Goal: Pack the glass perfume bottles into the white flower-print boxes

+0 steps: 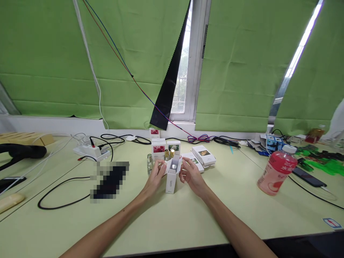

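Note:
A small white carton (171, 182) stands upright on the table with its top flaps spread, and a silvery round cap (174, 166) shows inside it. At its left side, my left hand (157, 173) pinches one flap between thumb and fingers. My right hand (191, 173) has thumb and forefinger closed on the flap at the other side. Just behind the carton are glass bottles with gold caps (169, 154). Another glass bottle (149, 165) with a pale green-gold cap stands left of my left hand.
Behind stand white boxes with flower pictures (159, 148); more flat boxes (203, 156) lie stacked to the right. A pink drink bottle (278, 170) and a phone (309, 177) are farther right. Left are a pixelated dark object (110, 181), a power strip (92, 152) and cables.

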